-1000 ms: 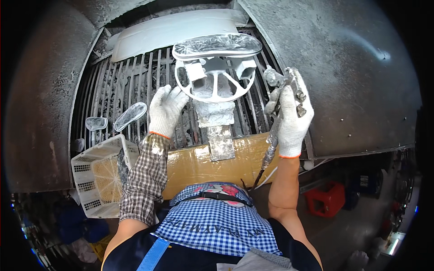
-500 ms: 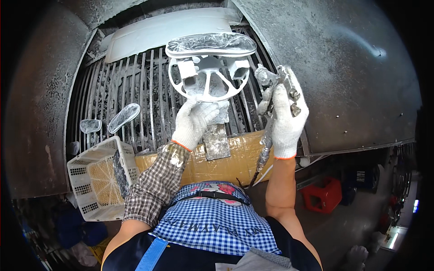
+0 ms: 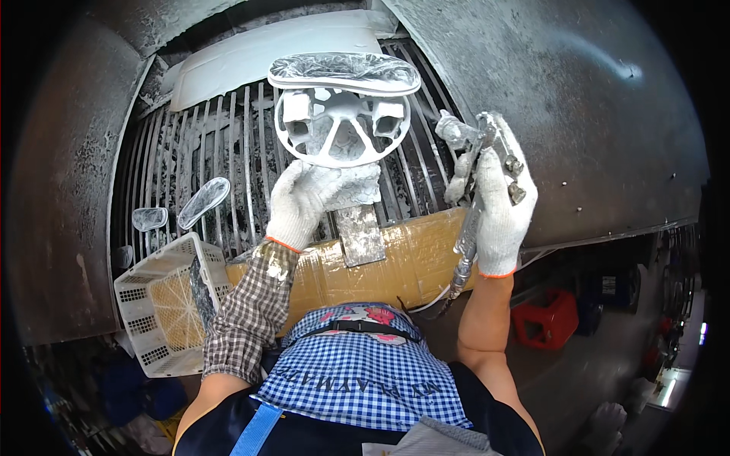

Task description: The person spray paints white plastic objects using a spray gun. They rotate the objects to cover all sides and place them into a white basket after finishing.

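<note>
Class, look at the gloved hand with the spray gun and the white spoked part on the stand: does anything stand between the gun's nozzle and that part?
Nothing visible does. The right hand holds the spray gun beside the white spoked part, with open space between them. The left hand grips the stand below the part.

Left hand: your gloved left hand (image 3: 308, 201) grips the stand under the white spoked part (image 3: 342, 125).
Right hand: your right hand (image 3: 498, 205) holds the spray gun (image 3: 468, 152), right of it.
Near left: white basket (image 3: 163, 308).
</note>
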A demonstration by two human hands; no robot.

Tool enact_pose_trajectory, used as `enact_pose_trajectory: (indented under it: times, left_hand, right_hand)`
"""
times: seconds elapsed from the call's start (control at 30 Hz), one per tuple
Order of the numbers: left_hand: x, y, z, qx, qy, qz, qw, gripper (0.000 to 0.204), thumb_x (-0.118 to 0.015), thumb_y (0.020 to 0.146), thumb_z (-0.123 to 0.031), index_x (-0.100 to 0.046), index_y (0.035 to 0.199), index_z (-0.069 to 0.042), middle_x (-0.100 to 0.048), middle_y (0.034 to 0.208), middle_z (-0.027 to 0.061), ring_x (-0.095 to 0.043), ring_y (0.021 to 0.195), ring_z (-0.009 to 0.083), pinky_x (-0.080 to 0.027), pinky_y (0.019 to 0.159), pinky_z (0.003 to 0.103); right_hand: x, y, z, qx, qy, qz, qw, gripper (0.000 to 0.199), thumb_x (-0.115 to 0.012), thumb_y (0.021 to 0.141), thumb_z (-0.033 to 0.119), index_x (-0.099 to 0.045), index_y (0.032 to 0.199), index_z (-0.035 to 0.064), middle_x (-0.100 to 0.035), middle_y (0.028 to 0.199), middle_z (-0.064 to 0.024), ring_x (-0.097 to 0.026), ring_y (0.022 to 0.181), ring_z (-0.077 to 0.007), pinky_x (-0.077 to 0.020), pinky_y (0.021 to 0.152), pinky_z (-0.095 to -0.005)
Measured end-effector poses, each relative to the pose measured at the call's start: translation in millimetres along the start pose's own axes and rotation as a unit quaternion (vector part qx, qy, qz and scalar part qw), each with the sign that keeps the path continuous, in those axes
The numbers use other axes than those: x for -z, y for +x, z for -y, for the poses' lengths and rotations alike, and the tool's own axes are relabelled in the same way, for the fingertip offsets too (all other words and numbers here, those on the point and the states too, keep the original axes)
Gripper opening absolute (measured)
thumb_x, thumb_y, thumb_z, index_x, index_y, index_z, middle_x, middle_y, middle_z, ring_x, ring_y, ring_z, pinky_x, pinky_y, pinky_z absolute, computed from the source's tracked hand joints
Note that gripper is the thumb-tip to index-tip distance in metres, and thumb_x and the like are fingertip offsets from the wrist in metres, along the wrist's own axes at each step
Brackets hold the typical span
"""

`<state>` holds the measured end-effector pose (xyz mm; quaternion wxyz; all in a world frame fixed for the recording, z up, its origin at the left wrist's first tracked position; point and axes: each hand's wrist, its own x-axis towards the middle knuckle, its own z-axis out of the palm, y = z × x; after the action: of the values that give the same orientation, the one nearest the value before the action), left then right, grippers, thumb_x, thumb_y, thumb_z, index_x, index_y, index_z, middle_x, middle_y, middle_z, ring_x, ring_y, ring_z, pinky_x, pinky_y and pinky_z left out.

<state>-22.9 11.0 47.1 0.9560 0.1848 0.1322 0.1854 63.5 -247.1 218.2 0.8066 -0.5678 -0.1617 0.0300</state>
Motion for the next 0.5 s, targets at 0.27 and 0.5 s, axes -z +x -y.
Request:
enact_pose_trajectory:
  times: [0.27, 0.5]
  left_hand:
    - [11.8, 4.4, -19.3, -0.006, -0.012, -0.009, 1.000, 0.047, -0.060, 0.106, -0.025, -0.053, 0.138, 0.009, -0.058, 0.146, 0.0319, -0.061, 0.132, 0.0478, -0.056, 0.107, 0.061]
    - [12.4, 5.4, -33.9, -0.059, 0.041, -0.045, 0.996, 0.038, -0.060, 0.106, -0.028, -0.058, 0.125, 0.005, -0.063, 0.136, 0.0314, -0.062, 0.130, 0.0485, -0.059, 0.101, 0.061]
  right_hand:
    - [11.9, -2.4, -5.3, 0.020, 0.011, -0.007, 1.000, 0.049, -0.061, 0.109, 0.008, -0.050, 0.155, -0.0042, -0.069, 0.099, -0.0064, -0.060, 0.077, -0.0063, -0.0542, 0.064, -0.0228]
    - [25.7, -10.6, -4.6, 0.006, 0.025, 0.016, 1.000, 0.049, -0.062, 0.108, 0.008, -0.051, 0.155, -0.0030, -0.071, 0.103, -0.0072, -0.063, 0.081, -0.0079, -0.0559, 0.066, -0.0236]
